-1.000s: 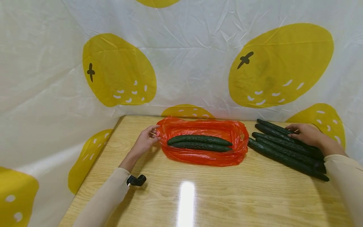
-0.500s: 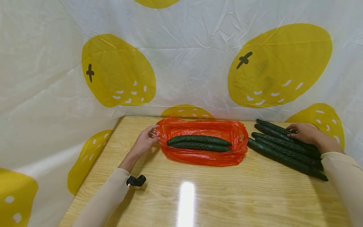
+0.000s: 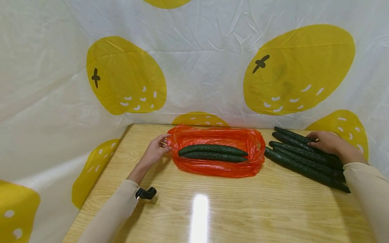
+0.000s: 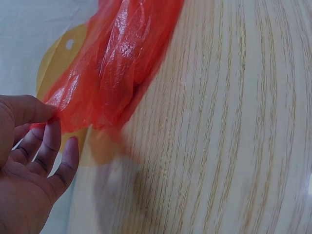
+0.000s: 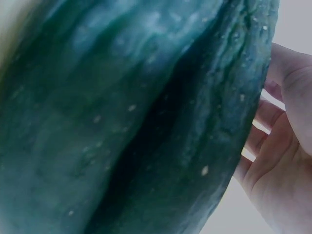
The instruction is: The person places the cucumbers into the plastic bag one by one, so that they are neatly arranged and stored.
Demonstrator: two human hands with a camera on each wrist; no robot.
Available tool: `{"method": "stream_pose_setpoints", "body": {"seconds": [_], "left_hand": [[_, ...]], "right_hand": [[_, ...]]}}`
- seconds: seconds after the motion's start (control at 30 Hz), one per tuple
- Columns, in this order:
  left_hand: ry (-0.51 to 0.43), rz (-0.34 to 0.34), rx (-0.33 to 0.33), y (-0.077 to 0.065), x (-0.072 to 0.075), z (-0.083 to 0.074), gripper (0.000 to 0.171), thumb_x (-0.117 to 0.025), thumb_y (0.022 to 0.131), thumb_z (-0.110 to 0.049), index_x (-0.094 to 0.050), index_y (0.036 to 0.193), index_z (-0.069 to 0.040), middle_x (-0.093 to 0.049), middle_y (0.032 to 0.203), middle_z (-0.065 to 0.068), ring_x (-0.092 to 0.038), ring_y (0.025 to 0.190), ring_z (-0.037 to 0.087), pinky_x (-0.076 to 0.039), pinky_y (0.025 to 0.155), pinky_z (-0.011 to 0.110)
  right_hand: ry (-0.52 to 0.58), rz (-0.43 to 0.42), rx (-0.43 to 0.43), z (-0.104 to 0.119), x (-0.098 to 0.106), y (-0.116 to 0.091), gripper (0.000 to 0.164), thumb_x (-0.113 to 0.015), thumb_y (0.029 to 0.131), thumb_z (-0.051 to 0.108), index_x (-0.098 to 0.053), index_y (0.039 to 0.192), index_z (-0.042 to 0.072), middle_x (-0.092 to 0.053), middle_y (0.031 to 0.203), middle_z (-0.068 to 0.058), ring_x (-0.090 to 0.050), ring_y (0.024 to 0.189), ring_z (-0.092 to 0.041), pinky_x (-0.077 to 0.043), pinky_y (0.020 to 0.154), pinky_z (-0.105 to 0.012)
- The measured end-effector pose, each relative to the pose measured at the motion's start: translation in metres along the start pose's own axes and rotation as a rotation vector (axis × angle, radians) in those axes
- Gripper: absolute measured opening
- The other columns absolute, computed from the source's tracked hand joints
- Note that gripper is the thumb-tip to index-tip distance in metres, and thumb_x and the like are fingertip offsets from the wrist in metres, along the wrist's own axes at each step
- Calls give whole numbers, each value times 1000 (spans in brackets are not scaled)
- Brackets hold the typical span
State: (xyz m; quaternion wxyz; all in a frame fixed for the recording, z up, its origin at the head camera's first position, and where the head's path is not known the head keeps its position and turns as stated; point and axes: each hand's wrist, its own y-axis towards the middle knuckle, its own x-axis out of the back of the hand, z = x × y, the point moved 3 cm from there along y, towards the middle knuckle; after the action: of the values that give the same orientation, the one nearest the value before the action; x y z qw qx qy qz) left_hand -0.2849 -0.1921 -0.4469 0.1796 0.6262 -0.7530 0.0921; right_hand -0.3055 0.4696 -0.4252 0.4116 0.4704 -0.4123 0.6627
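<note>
My left hand (image 3: 154, 152) pinches the left edge of an open red plastic bag (image 3: 212, 171) between thumb and fingertips, clearly shown in the left wrist view, where the bag (image 4: 117, 63) is stretched away from the hand (image 4: 36, 161). Two long dark green cucumbers (image 3: 212, 148) lie side by side in the bag. To its right, several more cucumbers (image 3: 304, 162) lie slanted in a pile. My right hand (image 3: 328, 143) grips the farthest cucumber (image 3: 290, 134) of that pile, thumb on the near side. Up close in the right wrist view, cucumbers (image 5: 195, 161) partly hide the fingers.
The wooden table (image 3: 243, 209) extends toward me in front of the bag. A white sheet (image 3: 206, 77) with yellow fruit prints hangs along the back and left edges. A black device (image 3: 146, 193) sits at the left cuff.
</note>
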Motion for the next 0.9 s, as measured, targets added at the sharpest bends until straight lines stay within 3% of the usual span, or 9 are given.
{"method": "stream_pose_setpoints", "body": {"seconds": [0.43, 0.7, 0.9], "left_hand": [[13, -1, -7, -2, 3, -3, 52, -67, 92, 7, -53, 142, 3, -56, 106, 16, -56, 87, 22, -50, 68, 21], [0, -3, 2, -2, 3, -1, 52, -67, 92, 7, -54, 142, 1, -55, 107, 16, -55, 87, 23, -50, 68, 21], [-3, -2, 0, -1, 2, 0, 52, -67, 92, 7, -54, 142, 2, -56, 107, 17, -55, 87, 23, -50, 68, 21]], "right_hand": [[125, 25, 9, -7, 2, -1, 41, -68, 92, 1, -55, 124, -22, -61, 116, -41, -55, 110, -60, -46, 88, -67], [83, -8, 31, -8, 3, -3, 41, -70, 94, 6, -58, 124, -19, -64, 113, -36, -59, 106, -55, -48, 86, -66], [103, -8, 24, -6, 3, -7, 41, -69, 94, 4, -55, 124, -19, -61, 114, -40, -58, 107, -58, -47, 86, -67]]}}
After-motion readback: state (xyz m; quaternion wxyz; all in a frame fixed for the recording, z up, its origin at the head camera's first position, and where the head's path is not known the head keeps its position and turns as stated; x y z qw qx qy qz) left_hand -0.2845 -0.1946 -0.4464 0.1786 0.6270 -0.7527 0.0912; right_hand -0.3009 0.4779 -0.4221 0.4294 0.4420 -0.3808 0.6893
